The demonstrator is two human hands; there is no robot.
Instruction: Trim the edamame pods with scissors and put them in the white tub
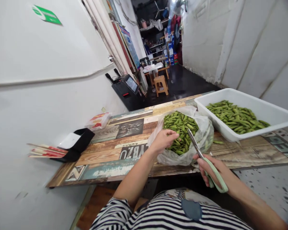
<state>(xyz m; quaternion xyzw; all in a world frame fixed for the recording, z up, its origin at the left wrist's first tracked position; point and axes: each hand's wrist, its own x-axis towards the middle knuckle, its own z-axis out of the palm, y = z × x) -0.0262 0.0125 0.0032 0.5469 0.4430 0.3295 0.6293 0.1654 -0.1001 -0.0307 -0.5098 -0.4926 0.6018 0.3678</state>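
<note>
A clear plastic bag point(207, 127) stands open on the table, filled with green soybean pods point(181, 123). Over the left side of the pods is my left hand point(165, 140), its thumb and fingertips pinched together; what they hold, if anything, is too small to make out. My right hand point(214, 169) grips scissors point(216, 175) with pale green handles at the bag's near right side. Their metal blades point up and away over the pods and look nearly closed. To the right, a white plastic tub point(261, 111) holds more green pods point(237, 116).
The wood-patterned table point(98, 156) meets a white wall on the left. A black holder point(83, 143) with wrapped chopsticks point(48, 151) and a red-and-white plastic package point(98, 121) lie there. Beyond the table are a black touchscreen device point(128, 89) and an orange stool point(160, 84).
</note>
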